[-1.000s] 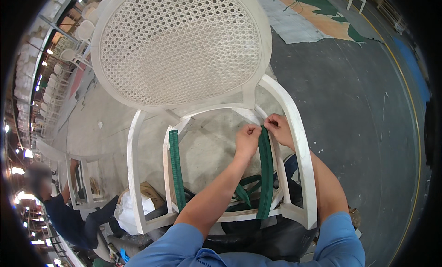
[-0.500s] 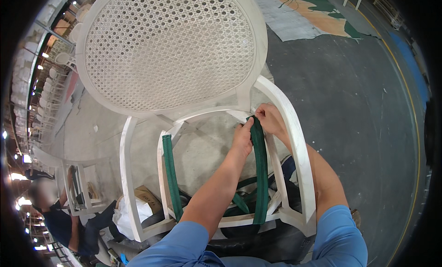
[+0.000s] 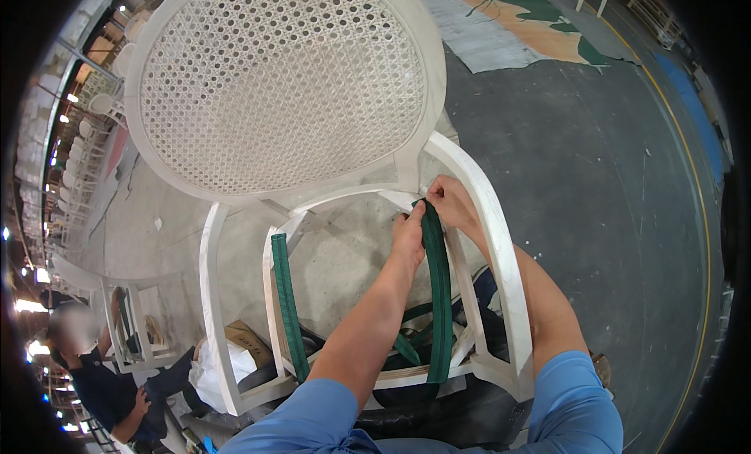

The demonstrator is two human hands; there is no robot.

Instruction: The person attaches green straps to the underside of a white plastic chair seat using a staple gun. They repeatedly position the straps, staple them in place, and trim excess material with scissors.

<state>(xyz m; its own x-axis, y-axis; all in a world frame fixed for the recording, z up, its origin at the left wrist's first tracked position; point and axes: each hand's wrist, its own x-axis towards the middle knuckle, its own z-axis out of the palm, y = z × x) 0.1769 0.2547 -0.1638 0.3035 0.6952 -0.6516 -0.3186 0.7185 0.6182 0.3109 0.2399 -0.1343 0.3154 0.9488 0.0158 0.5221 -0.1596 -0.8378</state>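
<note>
A white chair frame [image 3: 508,297] with an oval woven cane back [image 3: 289,102] stands in front of me, its seat opening bare in the middle. One green webbing strap [image 3: 442,313] runs along the right side of the seat from front rail to back corner. My left hand [image 3: 407,233] is closed on its far end, thumb on top. Beside it, my right hand [image 3: 455,205] pinches at the same end by the back corner; anything small between those fingertips is hidden. A second green strap [image 3: 288,309] lies along the left seat rail, untouched.
At the left a co-worker [image 3: 109,391] sits by another white chair frame [image 3: 129,321]. A white bag [image 3: 219,368] and a cardboard piece [image 3: 249,340] lie beyond the left chair leg. Loose green strap [image 3: 405,348] hangs below the seat. A painted sheet [image 3: 508,31] covers floor at the back.
The view has shifted slightly, while both my hands stay at the strap's far end. The co-worker's near arm has bent, its hand now at the waist.
</note>
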